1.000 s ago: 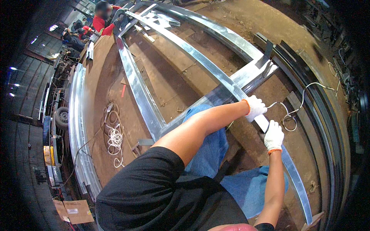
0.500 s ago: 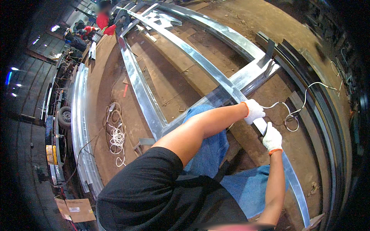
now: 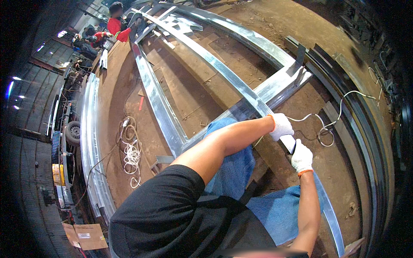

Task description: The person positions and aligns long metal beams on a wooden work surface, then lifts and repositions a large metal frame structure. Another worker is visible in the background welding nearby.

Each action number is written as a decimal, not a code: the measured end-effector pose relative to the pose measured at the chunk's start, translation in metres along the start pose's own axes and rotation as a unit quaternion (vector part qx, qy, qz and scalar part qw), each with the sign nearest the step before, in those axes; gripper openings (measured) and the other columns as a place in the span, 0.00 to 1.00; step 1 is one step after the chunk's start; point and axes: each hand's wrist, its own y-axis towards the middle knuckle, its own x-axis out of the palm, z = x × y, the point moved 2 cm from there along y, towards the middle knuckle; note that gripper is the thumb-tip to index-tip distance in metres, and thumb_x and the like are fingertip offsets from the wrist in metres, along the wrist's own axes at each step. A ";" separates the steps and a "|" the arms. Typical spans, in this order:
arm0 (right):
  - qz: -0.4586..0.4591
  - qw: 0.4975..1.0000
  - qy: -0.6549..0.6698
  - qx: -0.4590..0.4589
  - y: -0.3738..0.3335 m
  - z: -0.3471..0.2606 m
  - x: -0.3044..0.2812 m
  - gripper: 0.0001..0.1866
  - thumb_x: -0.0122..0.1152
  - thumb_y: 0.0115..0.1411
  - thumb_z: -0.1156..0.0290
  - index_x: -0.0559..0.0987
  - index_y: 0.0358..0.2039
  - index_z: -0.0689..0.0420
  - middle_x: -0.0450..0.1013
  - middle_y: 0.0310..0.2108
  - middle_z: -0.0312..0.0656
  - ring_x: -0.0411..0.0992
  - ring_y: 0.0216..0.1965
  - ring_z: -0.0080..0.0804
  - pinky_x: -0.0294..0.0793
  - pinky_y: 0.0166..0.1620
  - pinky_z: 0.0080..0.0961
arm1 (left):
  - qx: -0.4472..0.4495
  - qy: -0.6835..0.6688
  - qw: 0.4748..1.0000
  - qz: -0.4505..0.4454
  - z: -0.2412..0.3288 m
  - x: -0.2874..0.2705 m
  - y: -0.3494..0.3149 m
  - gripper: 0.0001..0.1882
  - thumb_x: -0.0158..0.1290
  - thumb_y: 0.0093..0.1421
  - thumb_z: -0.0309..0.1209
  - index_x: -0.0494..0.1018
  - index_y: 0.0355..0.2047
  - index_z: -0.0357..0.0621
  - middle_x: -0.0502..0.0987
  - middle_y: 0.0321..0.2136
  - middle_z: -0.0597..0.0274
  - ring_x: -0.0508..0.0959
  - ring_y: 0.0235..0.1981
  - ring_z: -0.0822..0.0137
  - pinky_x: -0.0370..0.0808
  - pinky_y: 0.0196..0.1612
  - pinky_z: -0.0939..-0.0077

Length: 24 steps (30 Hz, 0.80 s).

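A long silver metal bar [image 3: 228,74] runs from the far top of the view down to the lower right, past my knees. My left hand [image 3: 282,127], in a white knit glove with an orange cuff, is closed over it. Just nearer to me, my right hand [image 3: 302,158], gloved the same way, is closed at the bar too. A dark edge shows by its fingertips; what that is I cannot make out. Beneath the bar lies a wide silver crossbeam [image 3: 275,88], joined to a long side beam [image 3: 161,109] on the left.
Dark steel lengths [image 3: 344,107] lie along the right, with a white cable [image 3: 340,116] beside them. Coiled white cord [image 3: 132,155], a stack of silver profiles [image 3: 91,142] and a cardboard box [image 3: 89,236] are on the left. A person in red [image 3: 116,26] works at the far end.
Both my hands and the bar have shifted slightly toward me and to the left, still gripping. The far person in red has moved an arm to the right.
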 end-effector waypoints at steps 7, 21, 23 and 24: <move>0.083 0.996 0.000 0.007 0.017 0.022 -0.011 0.38 0.77 0.47 0.56 0.70 0.55 0.56 0.78 0.41 0.50 0.79 0.42 0.53 0.78 0.45 0.46 | -0.028 -0.012 0.996 0.083 -0.010 -0.024 0.010 0.20 0.65 0.43 0.34 0.78 0.40 0.57 0.83 0.31 0.59 0.84 0.37 0.51 0.80 0.39 0.52; 0.079 0.997 -0.013 -0.001 0.015 0.020 -0.011 0.36 0.77 0.47 0.54 0.71 0.53 0.55 0.80 0.39 0.50 0.80 0.41 0.52 0.79 0.44 0.46 | -0.027 -0.025 0.999 0.032 -0.010 -0.019 0.017 0.20 0.65 0.44 0.35 0.77 0.40 0.55 0.82 0.32 0.57 0.84 0.37 0.50 0.80 0.38 0.51; 0.079 0.997 -0.014 0.000 0.014 0.019 -0.011 0.37 0.78 0.47 0.54 0.71 0.53 0.55 0.80 0.39 0.50 0.80 0.42 0.52 0.79 0.44 0.46 | -0.028 -0.027 0.999 0.027 -0.010 -0.020 0.017 0.20 0.65 0.44 0.35 0.77 0.41 0.55 0.82 0.32 0.57 0.84 0.37 0.50 0.80 0.38 0.51; 0.066 0.998 -0.011 0.010 0.015 0.019 -0.014 0.37 0.78 0.47 0.53 0.71 0.53 0.55 0.80 0.39 0.50 0.80 0.42 0.52 0.79 0.45 0.46 | -0.027 -0.026 0.999 0.024 -0.009 -0.020 0.018 0.21 0.65 0.44 0.35 0.77 0.41 0.55 0.82 0.32 0.57 0.84 0.37 0.50 0.80 0.38 0.51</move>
